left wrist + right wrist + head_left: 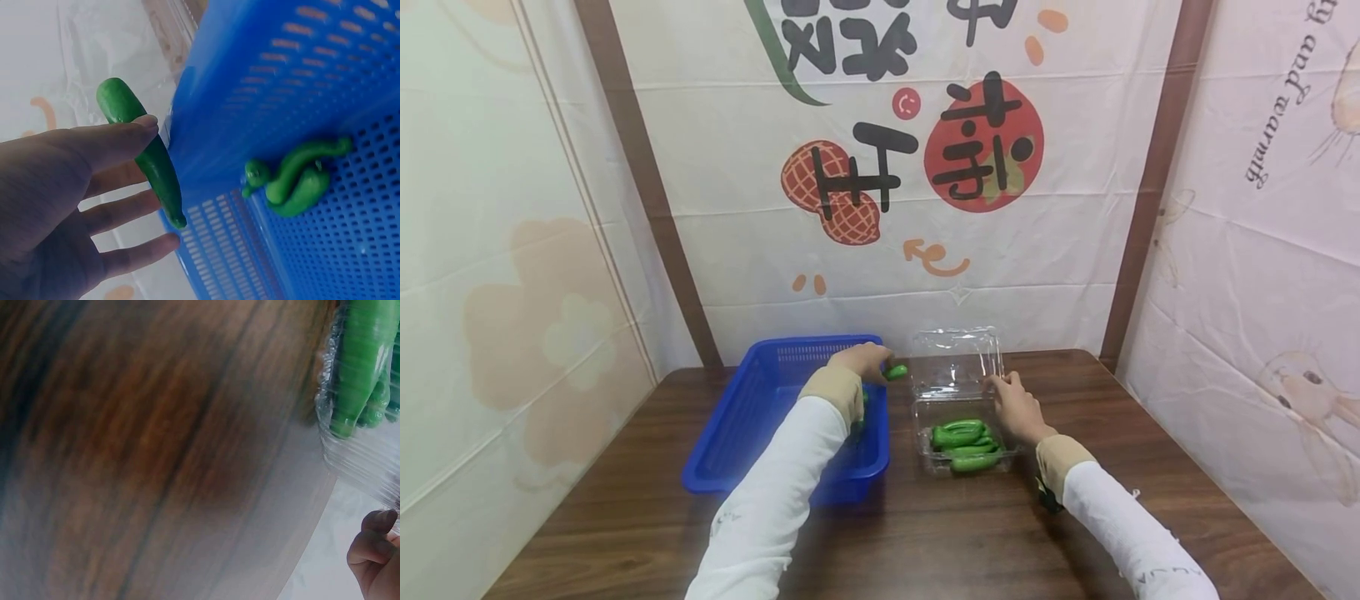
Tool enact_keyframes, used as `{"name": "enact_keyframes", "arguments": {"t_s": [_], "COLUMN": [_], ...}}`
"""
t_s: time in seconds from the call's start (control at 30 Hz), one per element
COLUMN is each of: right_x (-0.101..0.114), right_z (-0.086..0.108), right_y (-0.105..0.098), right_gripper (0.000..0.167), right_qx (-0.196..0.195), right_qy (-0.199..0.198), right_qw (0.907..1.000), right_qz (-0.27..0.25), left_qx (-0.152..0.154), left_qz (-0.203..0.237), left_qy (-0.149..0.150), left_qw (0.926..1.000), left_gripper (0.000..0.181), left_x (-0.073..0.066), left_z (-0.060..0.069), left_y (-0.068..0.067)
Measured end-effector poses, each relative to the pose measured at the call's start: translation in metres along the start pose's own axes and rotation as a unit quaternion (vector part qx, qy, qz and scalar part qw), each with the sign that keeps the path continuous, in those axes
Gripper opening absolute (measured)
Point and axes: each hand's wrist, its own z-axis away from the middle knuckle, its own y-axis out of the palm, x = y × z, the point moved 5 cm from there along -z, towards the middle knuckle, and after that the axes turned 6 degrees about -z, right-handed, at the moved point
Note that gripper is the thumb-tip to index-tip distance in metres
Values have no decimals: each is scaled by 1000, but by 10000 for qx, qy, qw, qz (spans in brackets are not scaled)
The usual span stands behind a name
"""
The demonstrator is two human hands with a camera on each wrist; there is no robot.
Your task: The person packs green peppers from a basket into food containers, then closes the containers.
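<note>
My left hand (863, 362) pinches a green pepper (141, 147) between thumb and fingers, over the right rim of a blue basket (709, 442). Its blunt end points up in the left wrist view, and the other fingers spread behind it. Inside the basket lie a few curved green peppers (299, 178). To the right is a clear plastic clamshell box (925, 421) with its lid (957, 358) raised. Several green peppers (964, 435) lie in the box. My right hand (1018, 408) grips the box's right edge near the hinge, fingers curled; its fingertips are partly hidden.
Box and basket stand side by side on a brown wood-grain table (940, 533). Behind it hangs a printed white cloth (737, 208), with more cloth at both sides.
</note>
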Motion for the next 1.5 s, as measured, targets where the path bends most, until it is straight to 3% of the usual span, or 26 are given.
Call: {"name": "enact_keyframes", "arguments": {"t_s": [0.17,0.3,0.33,0.43,0.53,0.57,0.63,0.9,1.13,1.3,1.5], "right_x": [0,-1,-2,-2,-3,-3,-2,0,-1,-3,-3], "right_z": [1,2,2,3,3,3,3,4,1,0,-1], "right_y": [-1,-1,-1,-1,0,0,0,-1,-2,0,2], "right_gripper": [24,24,24,24,25,26,26,25,24,24,24], "right_qx": [10,13,17,10,8,14,25,43,-14,-32,-26], "right_qy": [29,55,58,64,54,53,51,16,-8,2,40], "right_qw": [10000,10000,10000,10000,10000,10000,10000,10000,10000,10000,10000], "right_qz": [-1,-4,-10,-24,-42,-43,-43,-49,-42,-42,-24], "left_qx": [-218,-264,-320,-265,-218,-137,-148,-297,-157,-13,55], "left_qz": [-24,-52,-29,-66,-74,-115,-144,-340,-335,-89,91], "left_qy": [140,307,479,575,645,562,552,679,749,605,347], "left_qw": [9997,9992,9983,9980,9977,9983,9983,9967,9965,9981,9993], "left_gripper": [23,19,20,28,31,30,27,20,21,20,14], "left_x": [-13,-20,-19,-25,-35,-42,-48,-65,-79,-85,-93], "left_z": [-2,-11,-18,-25,-23,-16,-14,-20,-29,-35,-25], "left_y": [-2,0,4,7,7,3,4,10,16,30,35]}}
